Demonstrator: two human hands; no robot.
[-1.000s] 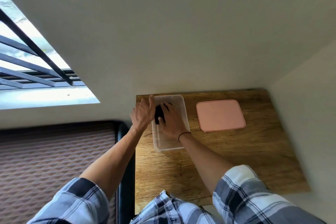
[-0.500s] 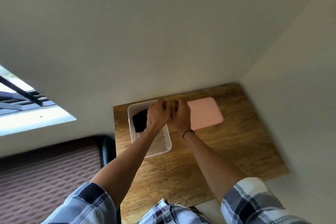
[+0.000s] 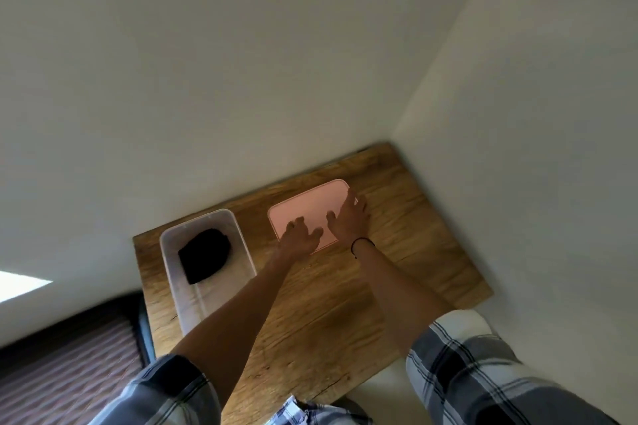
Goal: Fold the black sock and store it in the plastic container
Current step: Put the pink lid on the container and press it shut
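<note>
The folded black sock [image 3: 205,255] lies inside the clear plastic container [image 3: 245,245] at the table's far left. The container stands uncovered. To its right a pink lid [image 3: 310,205] lies flat on the wood. Both hands rest on that lid with fingers spread: my left hand [image 3: 299,235] on its near left part, my right hand [image 3: 349,220] on its right edge, a black band around the wrist. Neither hand touches the sock or the container.
The wooden table [image 3: 331,307] sits in a corner, with pale walls behind it [image 3: 241,97] and to its right [image 3: 535,148]. A dark striped surface [image 3: 62,376] lies beyond the table's left edge. My left forearm crosses the container's near end.
Both hands have let go of the sock, left the container and moved right onto the pink lid. The sock stays in the container. The view has swung to the right.
</note>
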